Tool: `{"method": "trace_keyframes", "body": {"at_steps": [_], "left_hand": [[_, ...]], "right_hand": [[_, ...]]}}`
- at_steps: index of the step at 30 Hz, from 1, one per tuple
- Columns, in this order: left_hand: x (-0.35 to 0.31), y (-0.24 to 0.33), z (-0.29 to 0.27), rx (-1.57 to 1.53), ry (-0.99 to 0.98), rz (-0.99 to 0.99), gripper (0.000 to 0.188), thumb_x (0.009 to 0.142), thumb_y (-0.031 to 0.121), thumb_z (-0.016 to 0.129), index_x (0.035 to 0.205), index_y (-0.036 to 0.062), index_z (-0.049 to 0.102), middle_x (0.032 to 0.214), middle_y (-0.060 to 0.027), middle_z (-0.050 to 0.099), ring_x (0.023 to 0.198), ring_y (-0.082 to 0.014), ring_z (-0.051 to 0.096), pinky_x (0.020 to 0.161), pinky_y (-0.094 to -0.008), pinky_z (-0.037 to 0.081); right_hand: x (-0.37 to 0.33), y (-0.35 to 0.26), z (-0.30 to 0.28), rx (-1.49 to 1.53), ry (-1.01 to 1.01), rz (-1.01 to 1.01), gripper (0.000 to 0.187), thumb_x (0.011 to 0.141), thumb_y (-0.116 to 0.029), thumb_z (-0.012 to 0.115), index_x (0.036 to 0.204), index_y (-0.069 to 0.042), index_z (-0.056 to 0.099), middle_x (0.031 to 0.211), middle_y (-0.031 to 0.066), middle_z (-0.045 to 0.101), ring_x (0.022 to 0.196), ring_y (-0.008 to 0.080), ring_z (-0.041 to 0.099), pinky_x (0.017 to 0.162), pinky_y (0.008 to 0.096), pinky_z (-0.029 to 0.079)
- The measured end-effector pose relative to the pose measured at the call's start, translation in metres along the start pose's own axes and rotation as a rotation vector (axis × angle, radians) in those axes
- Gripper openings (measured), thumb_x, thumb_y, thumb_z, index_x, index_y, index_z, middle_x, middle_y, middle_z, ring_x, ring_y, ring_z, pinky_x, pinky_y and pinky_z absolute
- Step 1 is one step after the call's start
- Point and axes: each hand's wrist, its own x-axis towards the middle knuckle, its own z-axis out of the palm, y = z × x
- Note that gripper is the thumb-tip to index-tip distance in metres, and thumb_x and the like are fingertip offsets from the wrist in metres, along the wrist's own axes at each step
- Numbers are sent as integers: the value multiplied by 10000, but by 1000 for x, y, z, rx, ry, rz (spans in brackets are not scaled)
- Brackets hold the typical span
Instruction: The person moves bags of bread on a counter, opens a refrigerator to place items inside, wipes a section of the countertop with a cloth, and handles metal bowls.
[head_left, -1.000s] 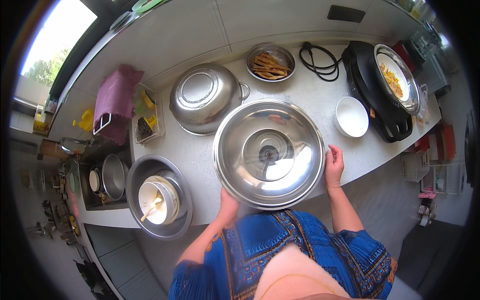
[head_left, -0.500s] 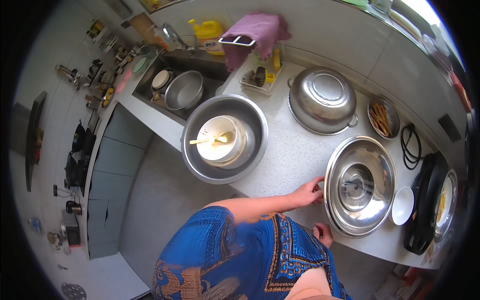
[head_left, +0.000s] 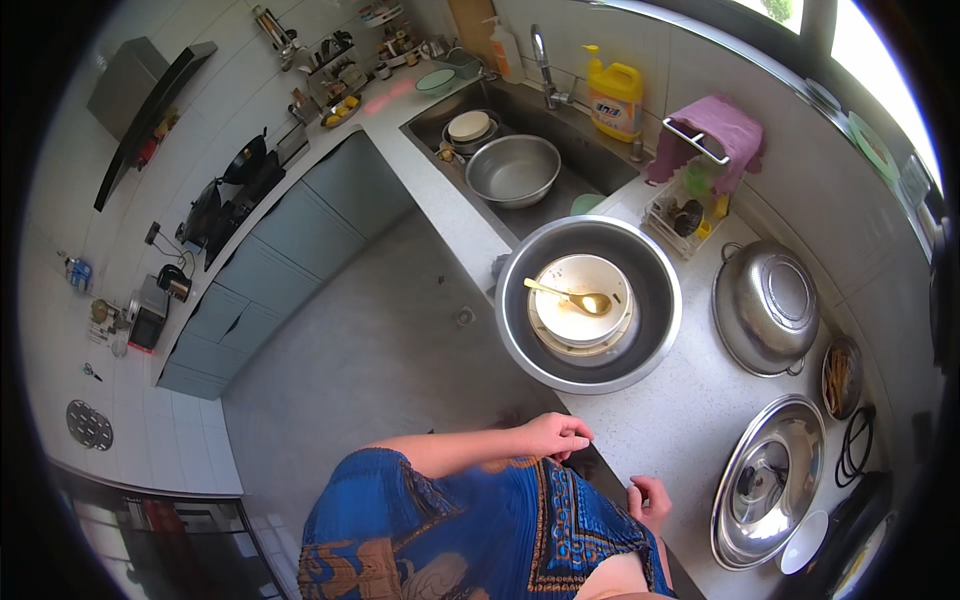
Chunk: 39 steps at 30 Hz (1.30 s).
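Note:
My left hand [head_left: 556,435] hovers at the counter's front edge, fingers drawn together with nothing in them. Close to that edge, my right hand [head_left: 649,499] is loosely curled and holds nothing I can see. Beyond my left hand a large grey metal basin [head_left: 515,335] stands on the counter. Inside it are stacked white dishes [head_left: 570,325], and a gold-coloured spoon [head_left: 592,303] lies in the top bowl. To the right of my right hand is a wide shiny steel basin [head_left: 735,490], apart from both hands.
An upturned metal colander [head_left: 770,300] and a bowl of brown strips [head_left: 842,375] stand along the wall. A white bowl [head_left: 803,543] and black appliance [head_left: 855,530] are at right. The sink [head_left: 600,175] holds another metal basin [head_left: 513,172]. A yellow jug [head_left: 615,100] stands behind it.
My view has swung left, bringing more of the sink and stove side in. My left hand has come away from the shiny basin's rim and moved left to the counter edge.

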Motion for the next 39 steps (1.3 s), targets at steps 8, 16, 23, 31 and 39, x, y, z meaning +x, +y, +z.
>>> {"method": "trace_keyframes", "body": {"at_steps": [8,16,23,31,39], "left_hand": [[-61,-51,-124,-94,247,124,290,956,216,586,1161,12,611,687,1,604,639,-67,570,620,-234,478],[-144,-97,-297,-127,487,237,247,949,167,593,1153,29,609,688,9,591,645,-53,555,594,-216,475],[-160,-82,-380,-162,557,293,248,939,151,613,1146,15,608,679,8,578,650,-66,565,625,-230,481],[-192,-103,-442,-152,809,201,259,936,102,602,1179,14,595,725,-14,603,675,-77,578,650,-230,492],[-235,-146,-532,-317,1046,125,289,929,105,588,1204,19,585,735,-13,614,676,-79,567,654,-228,472]], "right_hand": [[31,-59,126,-39,-104,38,97,796,-4,673,890,-27,665,716,90,602,603,171,586,563,279,466],[104,-150,316,36,-308,203,116,862,-96,671,963,-38,679,810,84,636,711,169,619,638,273,487],[166,-183,384,-39,-361,83,144,864,-133,682,981,-50,680,868,98,659,757,210,646,689,303,520],[264,-185,470,20,-466,-41,156,884,-188,656,996,-81,668,898,86,646,791,227,644,703,311,520],[364,-208,563,-176,-461,-258,143,878,-223,660,982,-127,644,873,75,591,731,275,631,645,360,520]]}}
